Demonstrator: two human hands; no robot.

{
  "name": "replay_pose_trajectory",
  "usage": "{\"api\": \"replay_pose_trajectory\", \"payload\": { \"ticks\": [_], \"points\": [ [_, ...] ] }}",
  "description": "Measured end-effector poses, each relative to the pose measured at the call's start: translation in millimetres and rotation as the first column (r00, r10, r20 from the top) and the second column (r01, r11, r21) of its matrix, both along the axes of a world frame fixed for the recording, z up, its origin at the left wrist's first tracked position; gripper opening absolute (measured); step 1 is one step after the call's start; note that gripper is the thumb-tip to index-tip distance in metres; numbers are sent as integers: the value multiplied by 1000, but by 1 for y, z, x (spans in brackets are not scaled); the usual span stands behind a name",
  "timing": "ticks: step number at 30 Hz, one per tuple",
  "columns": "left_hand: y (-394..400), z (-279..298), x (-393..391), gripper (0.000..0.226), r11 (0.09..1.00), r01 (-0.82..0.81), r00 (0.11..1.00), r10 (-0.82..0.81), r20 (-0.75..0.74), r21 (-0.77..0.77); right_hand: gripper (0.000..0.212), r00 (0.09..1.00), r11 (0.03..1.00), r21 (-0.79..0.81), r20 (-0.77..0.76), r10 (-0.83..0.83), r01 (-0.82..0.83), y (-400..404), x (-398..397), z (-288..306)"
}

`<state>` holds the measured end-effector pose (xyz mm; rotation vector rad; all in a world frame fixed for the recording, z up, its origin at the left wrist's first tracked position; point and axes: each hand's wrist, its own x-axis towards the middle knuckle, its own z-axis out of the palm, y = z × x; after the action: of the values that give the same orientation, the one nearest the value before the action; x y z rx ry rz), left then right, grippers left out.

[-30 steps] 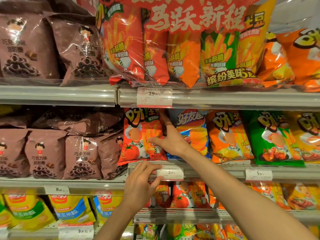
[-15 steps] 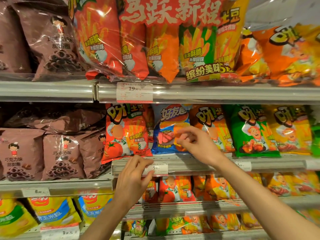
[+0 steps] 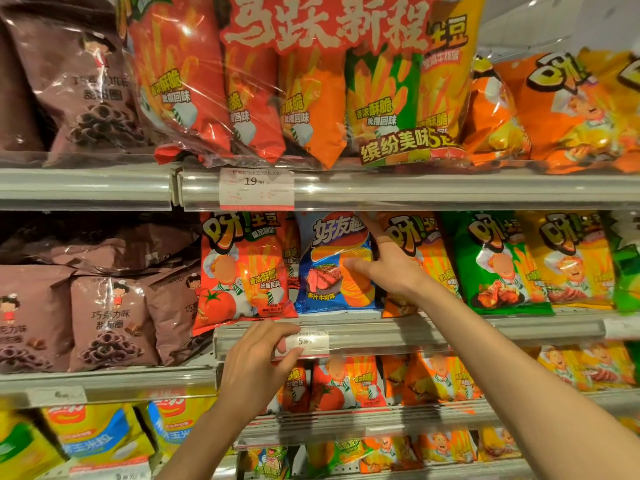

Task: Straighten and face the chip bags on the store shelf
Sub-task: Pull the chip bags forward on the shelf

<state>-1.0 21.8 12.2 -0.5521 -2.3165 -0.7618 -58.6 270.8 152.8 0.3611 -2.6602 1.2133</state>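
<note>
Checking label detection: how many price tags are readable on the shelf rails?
2: the 19.90 tag on the upper rail, and the 5.90 tag on the middle rail by the left hand. Others blurred.

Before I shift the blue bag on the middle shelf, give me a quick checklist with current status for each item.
1. Right hand gripping the blue bag: ok, thumb on its front, fingers behind its right edge.
2. Blue bag facing forward: ok, label readable.
3. Blue bag upright: ok, only slightly tilted.
4. Red tomato bag seated on the shelf: not ok, bottom edge hangs over the shelf rail.
5. Left hand bracing: ok, fingers on the rail beside the price tag.
6. Space behind the blue bag: cannot tell.
</note>
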Motion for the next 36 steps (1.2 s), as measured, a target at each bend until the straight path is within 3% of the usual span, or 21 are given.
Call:
{"api": "replay_pose_trajectory", "payload": {
  "ticks": [10,16,22,36],
  "points": [
    [-3,0,-2,33,1000,8,1000,-7,25,-15,93,993,992,-123,-119,12,-26,-8,-19,-22],
    [-4,3,-1,30,1000,25,999,-25,33,-3,96,992,994,-103,-124,33,-46,-10,-20,-29],
    [-5,2,-1,29,1000,10,999,-10,33,-8,110,994,993,-40,-29,108,-109,-1,-5,-40],
    [-5,5,-1,27,1000,6,1000,-6,5,-27,112,994,996,-36,-70,78,-81,-10,-12,-42]
  ]
}}
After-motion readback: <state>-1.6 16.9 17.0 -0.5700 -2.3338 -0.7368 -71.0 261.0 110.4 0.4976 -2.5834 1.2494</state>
